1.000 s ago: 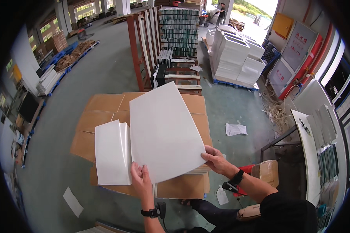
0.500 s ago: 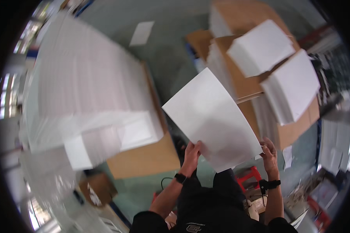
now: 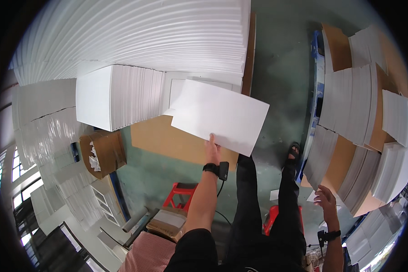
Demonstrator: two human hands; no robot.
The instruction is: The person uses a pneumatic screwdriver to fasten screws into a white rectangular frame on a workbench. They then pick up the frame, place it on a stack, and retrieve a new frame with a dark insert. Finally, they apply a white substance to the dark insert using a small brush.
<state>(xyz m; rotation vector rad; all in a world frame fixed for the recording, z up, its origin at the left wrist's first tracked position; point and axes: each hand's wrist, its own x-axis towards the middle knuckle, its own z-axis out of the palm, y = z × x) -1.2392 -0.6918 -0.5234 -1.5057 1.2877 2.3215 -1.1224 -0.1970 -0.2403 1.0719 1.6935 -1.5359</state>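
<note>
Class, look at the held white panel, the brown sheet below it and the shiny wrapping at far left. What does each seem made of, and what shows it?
White panel: perhaps coated board or plastic; its face looks smooth, plain and low-gloss. Brown sheet: probably cardboard, given its matt, even tan surface. Shiny wrapping: likely clear plastic film, judging by its glossy, wrinkled highlights.

A lane of greenish floor point(image 3: 276, 68) lies open between the tall white stack point(image 3: 167, 36) and the cardboard-layered stacks point(image 3: 344, 99), its near end narrowed by the person's legs point(image 3: 248, 195). The held white panel point(image 3: 220, 118) juts into it; leftward, a row of upright panels point(image 3: 138, 97) blocks passage. A stack corner crowds the right fingers point(image 3: 321, 188).
</note>
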